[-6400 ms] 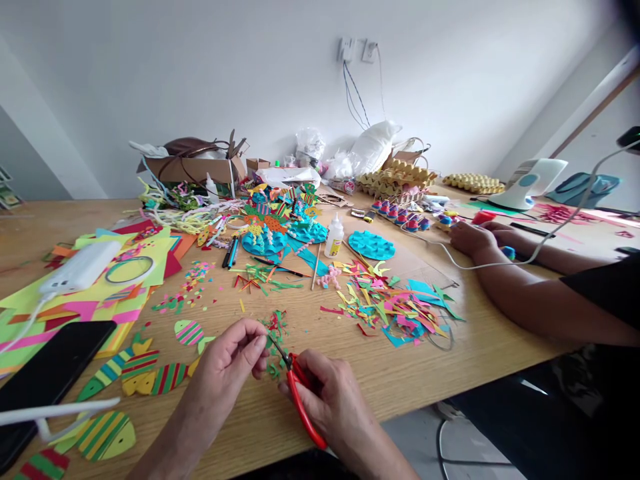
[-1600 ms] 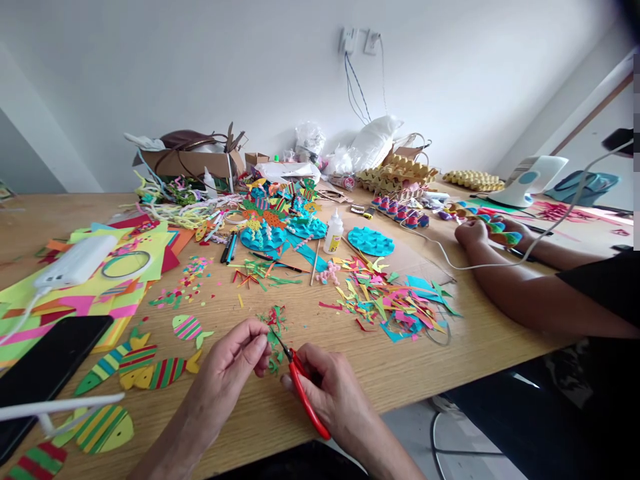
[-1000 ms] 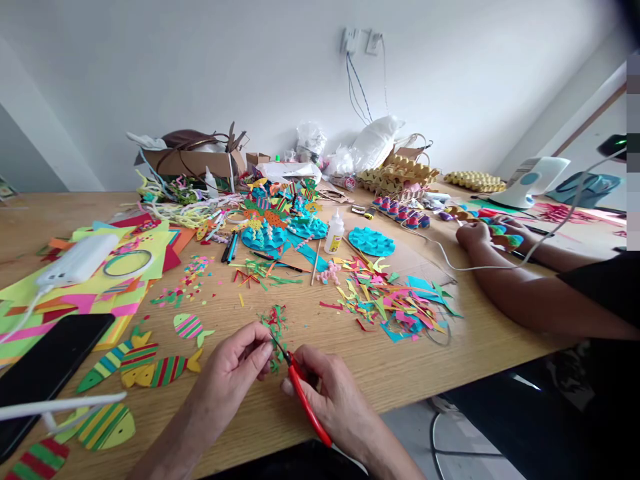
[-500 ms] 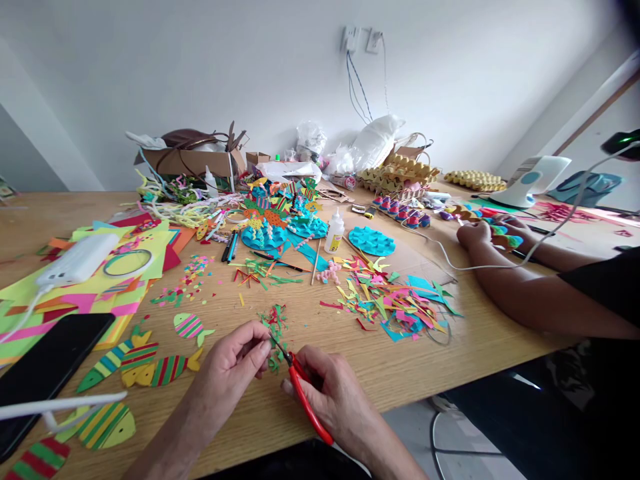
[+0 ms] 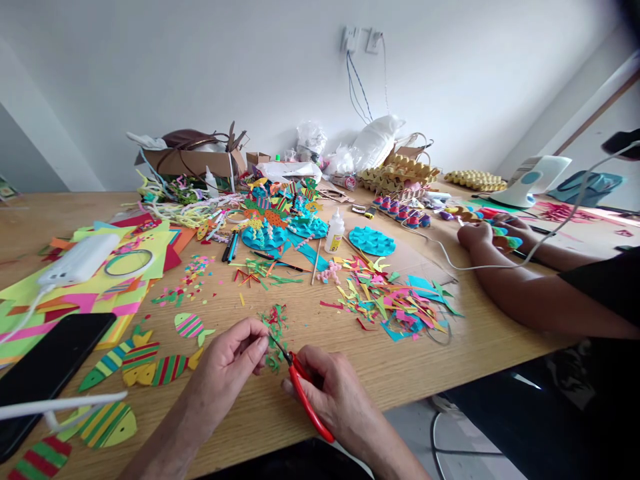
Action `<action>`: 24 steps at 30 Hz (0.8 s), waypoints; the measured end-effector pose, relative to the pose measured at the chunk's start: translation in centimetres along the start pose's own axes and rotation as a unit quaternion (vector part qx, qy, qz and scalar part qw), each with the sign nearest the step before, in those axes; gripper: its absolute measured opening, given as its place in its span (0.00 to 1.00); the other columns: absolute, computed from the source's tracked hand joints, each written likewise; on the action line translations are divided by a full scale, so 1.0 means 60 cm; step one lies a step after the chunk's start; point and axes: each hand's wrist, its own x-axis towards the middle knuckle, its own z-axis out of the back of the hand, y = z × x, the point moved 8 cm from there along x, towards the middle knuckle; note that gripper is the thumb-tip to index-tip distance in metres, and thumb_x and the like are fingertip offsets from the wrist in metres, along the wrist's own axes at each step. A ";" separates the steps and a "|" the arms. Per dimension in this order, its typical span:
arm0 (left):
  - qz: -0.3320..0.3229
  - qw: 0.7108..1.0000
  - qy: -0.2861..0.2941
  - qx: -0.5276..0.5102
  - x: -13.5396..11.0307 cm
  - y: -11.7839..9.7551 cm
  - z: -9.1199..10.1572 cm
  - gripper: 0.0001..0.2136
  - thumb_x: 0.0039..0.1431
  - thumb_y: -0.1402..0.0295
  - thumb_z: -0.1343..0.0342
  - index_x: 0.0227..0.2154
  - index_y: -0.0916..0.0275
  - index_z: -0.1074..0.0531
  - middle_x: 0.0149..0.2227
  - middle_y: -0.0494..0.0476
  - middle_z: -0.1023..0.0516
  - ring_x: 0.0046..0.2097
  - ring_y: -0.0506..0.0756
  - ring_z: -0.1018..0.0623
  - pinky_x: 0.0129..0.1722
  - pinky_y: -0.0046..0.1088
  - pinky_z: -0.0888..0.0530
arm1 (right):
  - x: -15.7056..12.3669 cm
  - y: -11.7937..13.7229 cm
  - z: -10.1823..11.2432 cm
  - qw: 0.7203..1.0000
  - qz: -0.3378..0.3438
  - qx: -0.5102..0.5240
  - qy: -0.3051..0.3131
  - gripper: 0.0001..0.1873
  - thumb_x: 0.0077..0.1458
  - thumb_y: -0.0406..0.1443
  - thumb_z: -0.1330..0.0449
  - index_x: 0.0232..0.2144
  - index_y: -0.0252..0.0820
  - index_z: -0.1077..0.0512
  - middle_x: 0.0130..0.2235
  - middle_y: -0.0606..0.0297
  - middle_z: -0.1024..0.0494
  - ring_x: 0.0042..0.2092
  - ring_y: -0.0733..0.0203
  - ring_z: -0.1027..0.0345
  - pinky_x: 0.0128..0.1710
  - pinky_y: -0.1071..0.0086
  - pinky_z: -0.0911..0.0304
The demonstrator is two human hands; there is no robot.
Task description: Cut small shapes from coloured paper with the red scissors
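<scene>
Right hand (image 5: 333, 387) is curled round the red-handled scissors with slim dark metal blades (image 5: 307, 403), at the near middle of the wooden table (image 5: 400, 377); the blades point far-left, tips right at the left hand (image 5: 235, 357), contact can't be told; left thumb and forefinger are pressed together, can't tell what, if anything, is pinched between; small green and red paper scraps (image 5: 276, 319) lie just beyond the left fingers; left of that hand, a pink-and-green striped paper fish (image 5: 189, 326) lies flat; further left, a black flat phone (image 5: 55, 373); far of the scissors, a white plastic glue bottle (image 5: 335, 232) stands upright, with a bright blue bumpy disc (image 5: 371, 241) just right of it; far right, a co-worker's hand (image 5: 474, 235).
</scene>
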 end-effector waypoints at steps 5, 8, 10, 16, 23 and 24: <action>-0.010 1.000 -0.001 0.017 0.000 -0.003 0.004 0.06 0.54 0.66 0.50 0.24 0.60 0.34 0.20 0.45 0.35 0.25 0.50 0.33 0.26 0.23 0.33 | 0.001 0.000 0.001 1.000 0.003 -0.005 -0.001 0.16 0.53 0.39 0.43 0.19 0.40 0.42 0.19 0.76 0.47 0.22 0.71 0.55 0.20 0.76 0.58; -0.010 1.000 -0.005 0.021 -0.002 -0.003 0.007 0.06 0.54 0.65 0.50 0.24 0.59 0.34 0.20 0.46 0.35 0.25 0.50 0.33 0.26 0.23 0.33 | 0.001 0.001 0.000 1.000 0.003 -0.009 0.001 0.16 0.53 0.40 0.42 0.19 0.40 0.42 0.19 0.76 0.46 0.22 0.71 0.54 0.20 0.76 0.57; -0.011 1.000 -0.004 0.025 -0.002 -0.003 0.007 0.06 0.55 0.65 0.50 0.24 0.59 0.34 0.20 0.46 0.35 0.25 0.50 0.33 0.26 0.23 0.33 | 0.002 0.001 0.000 1.000 0.006 -0.013 0.001 0.17 0.53 0.40 0.42 0.19 0.40 0.41 0.19 0.76 0.46 0.22 0.71 0.54 0.20 0.77 0.57; -0.015 0.999 -0.002 0.043 0.002 -0.002 0.009 0.07 0.55 0.66 0.51 0.24 0.59 0.34 0.20 0.46 0.35 0.25 0.50 0.32 0.25 0.23 0.33 | 0.003 0.000 0.002 0.999 0.010 -0.038 0.000 0.16 0.53 0.39 0.43 0.18 0.40 0.40 0.18 0.76 0.45 0.21 0.71 0.53 0.20 0.77 0.57; -0.028 0.994 0.000 0.102 0.015 0.002 0.049 0.07 0.54 0.65 0.50 0.24 0.59 0.32 0.19 0.46 0.36 0.23 0.50 0.33 0.24 0.23 0.35 | 0.012 0.002 0.015 0.988 -0.008 -0.153 0.035 0.10 0.53 0.38 0.45 0.22 0.41 0.36 0.20 0.72 0.35 0.22 0.69 0.46 0.22 0.74 0.57; -0.032 0.993 -0.007 0.112 0.020 0.002 0.063 0.07 0.53 0.64 0.49 0.24 0.59 0.32 0.19 0.46 0.36 0.23 0.50 0.33 0.23 0.23 0.35 | 0.014 0.002 0.018 0.983 -0.009 -0.177 0.040 0.09 0.53 0.37 0.45 0.23 0.41 0.35 0.21 0.70 0.33 0.22 0.68 0.44 0.22 0.74 0.57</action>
